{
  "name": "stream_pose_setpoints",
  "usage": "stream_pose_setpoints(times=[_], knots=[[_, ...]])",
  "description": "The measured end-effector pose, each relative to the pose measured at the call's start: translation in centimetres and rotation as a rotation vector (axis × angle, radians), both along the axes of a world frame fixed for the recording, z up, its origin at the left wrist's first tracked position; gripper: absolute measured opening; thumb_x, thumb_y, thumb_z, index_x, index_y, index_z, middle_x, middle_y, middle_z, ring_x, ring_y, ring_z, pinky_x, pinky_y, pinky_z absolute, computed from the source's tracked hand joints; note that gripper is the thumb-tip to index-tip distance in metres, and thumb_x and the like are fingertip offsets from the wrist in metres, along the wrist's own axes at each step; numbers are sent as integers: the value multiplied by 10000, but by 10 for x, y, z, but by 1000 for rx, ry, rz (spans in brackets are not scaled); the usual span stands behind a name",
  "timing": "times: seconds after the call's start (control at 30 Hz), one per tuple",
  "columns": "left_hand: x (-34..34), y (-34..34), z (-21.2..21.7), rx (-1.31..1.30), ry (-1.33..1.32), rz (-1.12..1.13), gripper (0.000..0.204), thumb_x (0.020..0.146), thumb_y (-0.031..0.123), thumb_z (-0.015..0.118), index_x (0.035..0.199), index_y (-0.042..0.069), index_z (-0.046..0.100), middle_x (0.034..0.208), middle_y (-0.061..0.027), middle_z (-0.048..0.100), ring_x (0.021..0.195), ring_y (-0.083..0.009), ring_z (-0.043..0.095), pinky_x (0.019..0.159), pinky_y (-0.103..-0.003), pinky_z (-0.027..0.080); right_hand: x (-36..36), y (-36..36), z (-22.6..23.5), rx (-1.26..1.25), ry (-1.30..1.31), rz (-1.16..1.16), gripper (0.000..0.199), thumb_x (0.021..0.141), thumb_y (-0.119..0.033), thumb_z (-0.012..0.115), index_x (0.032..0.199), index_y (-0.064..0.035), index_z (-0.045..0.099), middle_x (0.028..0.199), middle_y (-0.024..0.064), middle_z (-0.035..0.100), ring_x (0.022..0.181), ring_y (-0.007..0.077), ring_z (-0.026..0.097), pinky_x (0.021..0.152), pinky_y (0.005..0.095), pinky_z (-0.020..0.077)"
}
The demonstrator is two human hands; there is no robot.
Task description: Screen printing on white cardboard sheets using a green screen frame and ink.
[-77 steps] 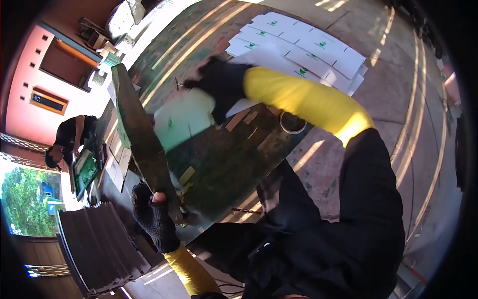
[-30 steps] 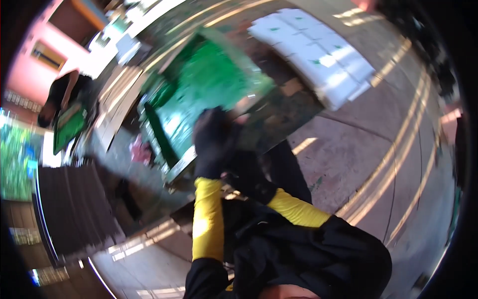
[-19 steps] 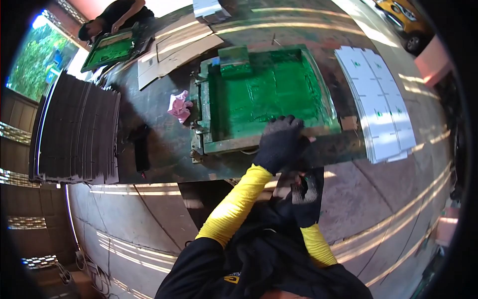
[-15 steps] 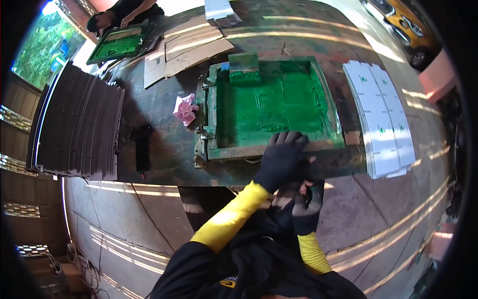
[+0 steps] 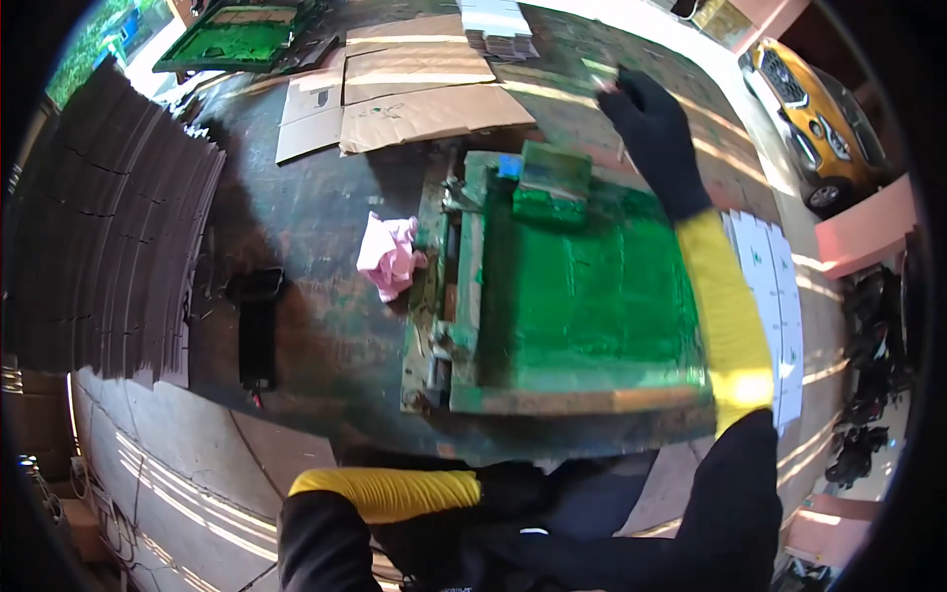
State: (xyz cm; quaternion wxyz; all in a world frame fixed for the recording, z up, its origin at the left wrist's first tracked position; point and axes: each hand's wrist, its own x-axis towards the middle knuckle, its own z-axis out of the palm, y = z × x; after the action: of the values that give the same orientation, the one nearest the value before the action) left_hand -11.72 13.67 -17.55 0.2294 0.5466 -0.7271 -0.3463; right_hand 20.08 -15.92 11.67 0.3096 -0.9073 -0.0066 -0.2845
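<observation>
My right hand [image 5: 651, 133], in a dark glove with a yellow sleeve behind it, reaches past the far right corner of a screen-printing frame [image 5: 582, 400]. Its fingers are bent and blurred, and whether they hold anything cannot be made out. My left hand [image 5: 513, 485], also gloved, is low near my body below the table's front edge, its fingers lost against dark clothing. The frame's mesh [image 5: 602, 306] is coated in green ink. A green-smeared block [image 5: 554, 178] rests at its far left corner. Metal hinge clamps [image 5: 441, 340] line the frame's left side.
A crumpled pink cloth [image 5: 388, 259] lies left of the frame. Stacked dark sheets [image 5: 109, 237] stand at the left, near a black object [image 5: 258, 331]. Cardboard [image 5: 424, 109] lies behind; printed white sheets [image 5: 789, 335] are at the right. Another green frame [image 5: 227, 39] is far left.
My right hand has gone from near my body out over the far side of the frame. My left hand has left the frame's front edge and drawn back. The view has shifted.
</observation>
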Motion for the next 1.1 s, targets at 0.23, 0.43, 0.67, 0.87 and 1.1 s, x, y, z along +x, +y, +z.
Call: stream_pose_setpoints(times=[0.23, 0.43, 0.67, 0.87, 1.1], knots=[[66, -11, -84, 385, 370, 196, 346, 972, 372, 646, 1132, 68, 683, 1131, -177, 682, 1050, -328, 640, 917, -461, 516, 279, -51, -77, -475, 318, -191, 660, 842, -612, 735, 1182, -49, 681, 1024, 195, 729, 935, 346, 692, 852, 449, 521], [105, -9, -122, 318, 353, 261, 347, 976, 372, 642, 1134, 65, 682, 1120, -177, 684, 1042, -325, 642, 913, -459, 517, 383, -83, -130, -415, 224, -401, 721, 833, -599, 710, 1327, -78, 650, 1272, 238, 688, 1191, 384, 663, 1000, 473, 513], [127, 13, -155, 288, 307, 357, 349, 981, 371, 638, 1136, 62, 680, 1108, -176, 685, 1032, -321, 644, 909, -456, 518, 399, -59, -144, -350, 205, -448, 726, 841, -581, 689, 1377, -95, 625, 1337, 240, 658, 1248, 401, 632, 1041, 478, 499], [148, 10, -172, 211, 242, 427, 350, 985, 371, 635, 1137, 59, 679, 1098, -176, 687, 1023, -318, 646, 904, -453, 519, 384, -56, -126, -434, 278, -402, 758, 836, -605, 677, 1391, -93, 614, 1333, 246, 656, 1233, 415, 631, 1035, 480, 500], [177, 16, -191, 141, 153, 512, 352, 990, 370, 631, 1139, 55, 678, 1085, -176, 689, 1013, -314, 648, 900, -450, 520, 373, -43, -116, -314, 279, -452, 723, 800, -570, 720, 1330, -82, 669, 1317, 240, 665, 1219, 395, 643, 1027, 469, 510]])
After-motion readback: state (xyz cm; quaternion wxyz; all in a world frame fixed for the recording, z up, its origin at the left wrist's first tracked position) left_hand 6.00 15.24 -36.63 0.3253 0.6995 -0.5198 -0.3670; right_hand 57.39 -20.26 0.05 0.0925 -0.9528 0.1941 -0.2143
